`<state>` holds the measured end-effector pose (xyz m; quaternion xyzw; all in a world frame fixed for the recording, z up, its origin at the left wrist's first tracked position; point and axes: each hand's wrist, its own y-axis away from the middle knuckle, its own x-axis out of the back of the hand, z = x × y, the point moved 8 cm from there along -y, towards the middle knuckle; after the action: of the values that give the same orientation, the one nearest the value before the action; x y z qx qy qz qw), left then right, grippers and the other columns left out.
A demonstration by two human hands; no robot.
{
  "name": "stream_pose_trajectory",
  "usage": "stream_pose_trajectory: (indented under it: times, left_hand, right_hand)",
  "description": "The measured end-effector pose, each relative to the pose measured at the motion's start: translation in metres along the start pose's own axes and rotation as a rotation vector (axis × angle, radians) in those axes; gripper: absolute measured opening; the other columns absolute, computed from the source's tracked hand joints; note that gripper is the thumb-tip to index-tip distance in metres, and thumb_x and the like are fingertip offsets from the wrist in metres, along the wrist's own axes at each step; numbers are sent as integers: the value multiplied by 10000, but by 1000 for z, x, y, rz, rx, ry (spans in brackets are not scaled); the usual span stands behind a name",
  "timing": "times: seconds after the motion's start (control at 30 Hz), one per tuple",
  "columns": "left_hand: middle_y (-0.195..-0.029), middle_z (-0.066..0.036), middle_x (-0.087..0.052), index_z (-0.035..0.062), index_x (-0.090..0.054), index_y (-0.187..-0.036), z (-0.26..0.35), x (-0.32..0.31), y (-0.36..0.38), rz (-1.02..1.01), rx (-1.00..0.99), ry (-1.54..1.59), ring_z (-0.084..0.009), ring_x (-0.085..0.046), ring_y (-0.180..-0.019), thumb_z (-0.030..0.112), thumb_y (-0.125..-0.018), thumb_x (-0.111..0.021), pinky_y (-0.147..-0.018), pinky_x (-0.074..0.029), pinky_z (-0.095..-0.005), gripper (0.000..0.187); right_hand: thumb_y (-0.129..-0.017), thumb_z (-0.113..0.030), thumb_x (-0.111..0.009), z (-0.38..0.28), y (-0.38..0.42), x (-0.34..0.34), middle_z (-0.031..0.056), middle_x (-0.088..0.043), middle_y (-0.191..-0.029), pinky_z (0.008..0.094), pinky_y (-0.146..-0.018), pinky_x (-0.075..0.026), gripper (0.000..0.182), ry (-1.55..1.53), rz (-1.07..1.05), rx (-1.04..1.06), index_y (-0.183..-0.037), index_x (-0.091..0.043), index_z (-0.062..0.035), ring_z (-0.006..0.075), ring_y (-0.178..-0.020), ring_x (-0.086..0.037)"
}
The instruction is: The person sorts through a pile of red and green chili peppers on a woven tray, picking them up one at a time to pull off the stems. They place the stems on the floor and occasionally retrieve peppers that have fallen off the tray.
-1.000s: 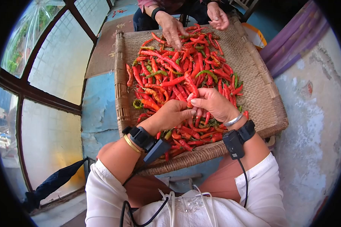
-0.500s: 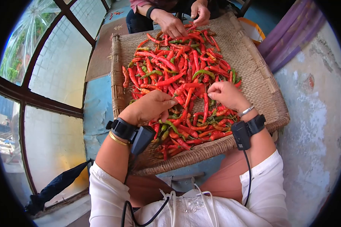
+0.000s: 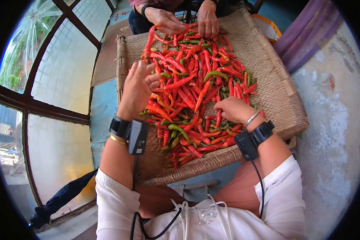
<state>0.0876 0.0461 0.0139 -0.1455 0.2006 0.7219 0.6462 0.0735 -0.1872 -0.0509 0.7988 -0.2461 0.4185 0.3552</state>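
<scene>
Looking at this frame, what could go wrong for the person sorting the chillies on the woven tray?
1. The pile of red and green chilli peppers reaches the near rim of the woven wicker tray; peppers there could roll off the edge.
2. The left hand is lifted with fingers spread, so its grip looks loose and anything in it may drop.
3. The right hand presses bare into the peppers; skin irritation seems possible.

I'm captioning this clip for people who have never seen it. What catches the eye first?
A heap of red chili peppers fills the woven tray mid-frame. The left hand is lifted open above the tray's left side; the right hand rests in the near chilies. Another person's hands work at the far edge.
</scene>
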Motion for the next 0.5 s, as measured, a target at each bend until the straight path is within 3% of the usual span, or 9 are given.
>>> stream_pose_trajectory:
  times: [0.07,0.17,0.2,0.23,0.3,0.37,0.4,0.47,0.5]
  left_hand:
    - [-1056,-133,-506,11,-72,-1335,-17,9,4,135,76,-70,-147,-573,-687,290,-877,-496,-588,-481,-255,683]
    - [-1054,-119,-512,18,-81,-1341,-23,-12,15,16,137,-207,-138,-569,-681,268,-875,-503,-581,-475,-254,676]
    - [-978,-78,-580,18,-275,-1292,-27,-16,17,-9,161,-291,-112,-561,-686,210,-884,-481,-592,-464,-230,497]
    - [-978,-78,-580,18,-275,-1292,-30,-18,19,-7,160,-291,-112,-561,-686,210,-884,-481,-592,-464,-230,497]
    - [-910,-44,-598,5,-413,-1216,-53,-39,27,-282,295,-620,-83,-550,-654,180,-878,-487,-590,-457,-206,388]
    - [-851,-23,-601,-3,-493,-1144,-62,-49,36,-318,242,-695,-67,-529,-624,118,-851,-522,-585,-453,-203,318]
    - [-851,-18,-594,1,-485,-1152,-63,-59,41,-434,86,-815,-60,-517,-622,90,-831,-544,-580,-449,-206,338]
    - [-847,-4,-579,19,-474,-1165,-57,-76,51,-534,-245,-1014,-47,-485,-613,29,-773,-597,-567,-435,-210,411]
    - [-847,-4,-579,19,-474,-1165,-56,-79,53,-530,-245,-1011,-47,-485,-613,29,-773,-597,-567,-435,-210,411]
  right_hand:
    - [-727,-69,-530,0,0,0,150,-604,-883,405,-744,-450,237,89,-13,-29,-952,-604,-81,308,-882,-569]
    - [-689,-29,-535,-6,2,4,143,-600,-799,406,-681,-447,248,169,52,-8,-919,-595,-99,320,-787,-574]
    - [-689,-29,-535,-6,1,3,143,-600,-799,406,-681,-447,248,169,52,-5,-919,-595,-99,320,-787,-574]
    - [-693,-40,-544,-3,-1,1,136,-597,-782,407,-670,-446,220,229,45,-20,-902,-588,-95,318,-775,-574]
    - [-698,-50,-554,-3,-1,4,130,-595,-765,408,-658,-445,193,290,39,-36,-885,-581,-91,315,-763,-575]
    - [-701,-78,-577,-13,5,26,125,-591,-740,405,-636,-445,142,142,182,3,-843,-577,-86,317,-731,-572]
    - [-701,-78,-577,-16,6,29,125,-591,-740,405,-636,-445,142,146,180,3,-843,-577,-86,317,-731,-572]
    - [-721,-155,-584,-34,16,59,127,-593,-721,401,-598,-449,115,-7,479,190,-810,-585,-83,312,-682,-570]
    - [-721,-155,-584,-39,19,64,127,-593,-721,401,-598,-449,115,-4,475,192,-810,-585,-83,312,-682,-570]
